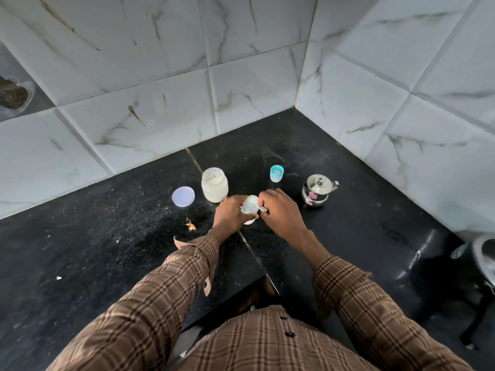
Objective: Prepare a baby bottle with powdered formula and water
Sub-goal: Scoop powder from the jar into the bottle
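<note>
A clear baby bottle (250, 208) stands on the black counter (107, 250), and my left hand (231, 214) grips its side. My right hand (278, 210) pinches the handle of a small scoop (261, 208) that lies over the bottle's open mouth. An open jar of white formula powder (214, 185) stands just behind my left hand, with its round pale lid (183, 196) lying flat to its left. The bottle's teal-ringed cap (277, 173) sits farther back. A small steel kettle (317, 190) with a closed lid stands to the right.
Marble-tiled walls meet in a corner behind the objects. A small orange scrap (190, 226) lies on the counter left of my left wrist. A dark appliance (482, 261) sits at the right edge. The counter's front edge steps back in front of me.
</note>
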